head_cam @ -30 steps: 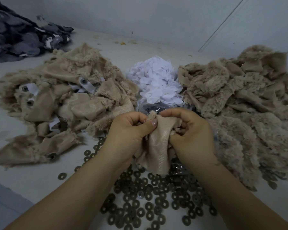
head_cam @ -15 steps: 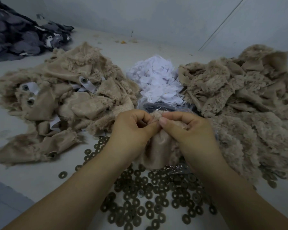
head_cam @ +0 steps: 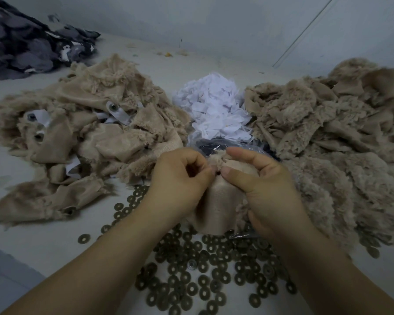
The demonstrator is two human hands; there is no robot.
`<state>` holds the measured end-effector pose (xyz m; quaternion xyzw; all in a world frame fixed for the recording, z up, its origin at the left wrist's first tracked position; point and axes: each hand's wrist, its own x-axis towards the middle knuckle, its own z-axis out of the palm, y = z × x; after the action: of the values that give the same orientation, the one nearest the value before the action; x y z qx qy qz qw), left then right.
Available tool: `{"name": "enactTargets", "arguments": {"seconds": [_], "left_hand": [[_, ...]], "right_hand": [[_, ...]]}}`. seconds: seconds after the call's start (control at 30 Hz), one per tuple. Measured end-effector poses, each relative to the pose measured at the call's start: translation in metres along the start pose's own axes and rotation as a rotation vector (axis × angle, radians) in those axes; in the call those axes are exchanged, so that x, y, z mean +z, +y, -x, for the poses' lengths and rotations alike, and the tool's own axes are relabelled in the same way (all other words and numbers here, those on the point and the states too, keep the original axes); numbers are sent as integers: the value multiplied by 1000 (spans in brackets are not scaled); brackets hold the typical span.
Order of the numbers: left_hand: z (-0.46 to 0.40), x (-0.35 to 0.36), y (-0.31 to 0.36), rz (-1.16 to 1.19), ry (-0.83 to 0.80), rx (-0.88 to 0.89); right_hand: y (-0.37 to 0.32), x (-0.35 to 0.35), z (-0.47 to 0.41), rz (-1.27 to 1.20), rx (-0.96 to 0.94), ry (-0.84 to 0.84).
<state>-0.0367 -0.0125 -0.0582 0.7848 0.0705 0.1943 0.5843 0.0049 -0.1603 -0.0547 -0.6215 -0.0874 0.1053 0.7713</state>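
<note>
One head-worn wide-angle view, forward and down, close above the work surface [head_cam: 39, 244], margins apparently bowed.

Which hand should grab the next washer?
Left, probably. The left hand only pinches the fabric piece beside the dark stud, and washers lie right by its wrist. The right hand wraps and supports the piece.

Left hand [head_cam: 180, 178] and right hand [head_cam: 263, 187] close together, both curled, thumbs almost tip to tip.
</note>
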Motion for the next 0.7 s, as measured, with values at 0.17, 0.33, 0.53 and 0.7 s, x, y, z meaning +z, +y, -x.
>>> {"name": "enactTargets", "arguments": {"seconds": [0.17, 0.33, 0.53, 0.7], "left_hand": [[-7, -2, 1, 30, -26, -65], [-21, -11, 2, 84, -131, -156], [-84, -12, -6, -616, -49, 243], [-118, 3, -19, -871, -223, 330]], "right_hand": [[1, 0, 3, 311, -149, -95], [8, 0, -4, 195, 29, -86], [18, -8, -12, 205, 83, 8], [15, -6, -12, 203, 94, -11]]}}
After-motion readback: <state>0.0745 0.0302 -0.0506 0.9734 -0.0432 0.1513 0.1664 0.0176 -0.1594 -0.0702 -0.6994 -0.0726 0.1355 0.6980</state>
